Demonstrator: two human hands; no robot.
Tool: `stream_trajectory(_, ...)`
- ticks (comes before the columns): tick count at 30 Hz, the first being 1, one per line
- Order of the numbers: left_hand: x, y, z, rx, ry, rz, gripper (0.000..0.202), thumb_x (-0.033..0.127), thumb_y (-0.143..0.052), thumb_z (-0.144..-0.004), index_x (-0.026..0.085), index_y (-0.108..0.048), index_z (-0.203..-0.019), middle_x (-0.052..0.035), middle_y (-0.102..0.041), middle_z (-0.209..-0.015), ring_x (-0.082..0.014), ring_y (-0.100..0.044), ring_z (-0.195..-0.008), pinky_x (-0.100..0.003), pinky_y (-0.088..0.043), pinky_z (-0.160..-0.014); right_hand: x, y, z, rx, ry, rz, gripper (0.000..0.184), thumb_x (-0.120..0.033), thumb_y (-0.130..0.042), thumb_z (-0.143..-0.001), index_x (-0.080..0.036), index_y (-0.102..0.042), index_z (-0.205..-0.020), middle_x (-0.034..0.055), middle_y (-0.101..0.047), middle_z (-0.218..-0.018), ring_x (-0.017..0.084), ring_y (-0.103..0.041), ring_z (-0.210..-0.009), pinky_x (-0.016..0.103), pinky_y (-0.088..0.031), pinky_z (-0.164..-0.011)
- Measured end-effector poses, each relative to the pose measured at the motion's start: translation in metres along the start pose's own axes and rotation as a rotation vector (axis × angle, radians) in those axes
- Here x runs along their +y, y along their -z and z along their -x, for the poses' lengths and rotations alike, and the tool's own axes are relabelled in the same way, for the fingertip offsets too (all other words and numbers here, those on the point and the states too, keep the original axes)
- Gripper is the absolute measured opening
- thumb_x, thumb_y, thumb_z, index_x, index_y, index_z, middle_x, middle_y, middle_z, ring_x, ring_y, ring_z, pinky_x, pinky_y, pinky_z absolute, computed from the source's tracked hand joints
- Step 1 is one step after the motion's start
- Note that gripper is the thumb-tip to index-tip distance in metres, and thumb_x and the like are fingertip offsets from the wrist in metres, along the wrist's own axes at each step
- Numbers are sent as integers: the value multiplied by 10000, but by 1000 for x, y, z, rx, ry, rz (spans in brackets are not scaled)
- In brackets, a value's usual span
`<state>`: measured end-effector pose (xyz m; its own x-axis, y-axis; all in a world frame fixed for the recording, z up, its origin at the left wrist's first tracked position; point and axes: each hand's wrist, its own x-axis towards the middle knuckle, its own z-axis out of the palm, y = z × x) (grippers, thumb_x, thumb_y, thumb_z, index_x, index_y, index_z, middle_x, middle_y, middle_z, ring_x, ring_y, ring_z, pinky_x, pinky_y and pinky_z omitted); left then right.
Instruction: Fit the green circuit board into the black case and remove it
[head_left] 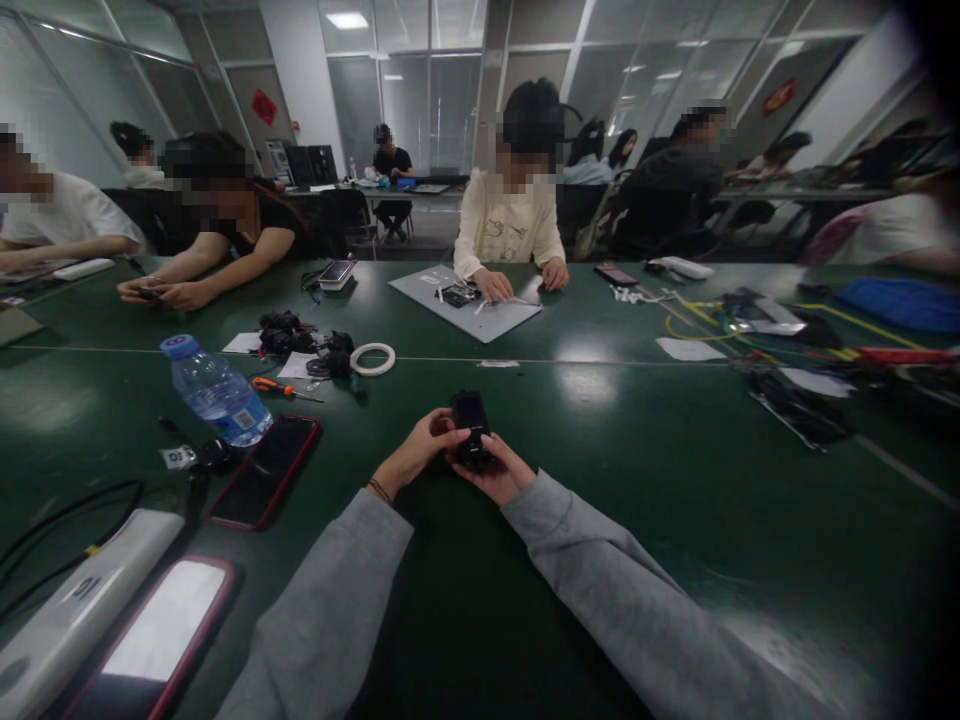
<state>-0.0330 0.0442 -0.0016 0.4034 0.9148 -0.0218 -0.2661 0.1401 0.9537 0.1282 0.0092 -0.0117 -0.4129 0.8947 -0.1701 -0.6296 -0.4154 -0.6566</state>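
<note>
Two hands are engaged on one item: your left hand (426, 443) and your right hand (508, 474) grasp a small black device (471, 410) between them, over the middle of the green table (660, 480) and directly ahead of you. Left thumb is laid on the front face from one side, right thumb tip meets it from the other; the remaining fingers are curled at the sides and underneath, partly hidden. Whether the lower edge touches the tabletop cannot be told. The upper part of the front looks like a dark screen; no reading on it can be made out. Step in hand, as judged: holding and handling the device, with the thumbs placed as if to work its front; whether either is pressing cannot be confirmed. Any press from this position calls for you to brace the body with the curled fingers, keep the screen uncovered and move one thumb at a time. Surroundings noted: on your left, well apart from the device, a red-edged phone (266, 475) lies beside a water bottle (225, 395), with an orange-handled screwdriver (274, 387) just beyond. Across the table, a co-worker's hand (495, 287) rests over a grey board (499, 325).
</note>
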Motion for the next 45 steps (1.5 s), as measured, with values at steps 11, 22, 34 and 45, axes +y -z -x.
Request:
stream_trajectory(11,-1,-1,-2,40,24,22,492,311,-724,-652,148,-507,-1063,-55,-579,-927,-120,-558,-782,-246,-401,-670,0,1,-1,-13,8,1,376,-337,-689,-725,-211,-474,-1007,70,-609,-991,235,-605,-944,384,-489,-831)
stream_trajectory(22,1,-2,-1,33,10,11,482,329,-724,-650,136,-517,-1040,-64,-579,-936,-127,-562,-797,-261,-406,-695,1,1,-1,25,-9,-16,427,-349,-713,-700,-206,-459,-1012,79,-617,-990,246,-609,-945,376,-491,-829)
stream_trajectory(34,-1,-1,-2,37,26,24,470,319,-716,-663,153,-489,-1039,-40,-570,-905,-109,-552,-757,-244,-394,-655,1,3,-2,17,-18,-15,418,-367,-690,-726,-199,-475,-1042,94,-612,-1005,240,-599,-969,364,-487,-845)
stream_trajectory(45,-1,-1,-2,39,26,26,481,326,-720,-654,154,-488,-1039,-35,-568,-884,-100,-547,-732,-234,-391,-634,1,2,-1,21,-15,-9,414,-364,-676,-740,-186,-484,-1060,99,-610,-1016,233,-601,-965,370,-487,-852)
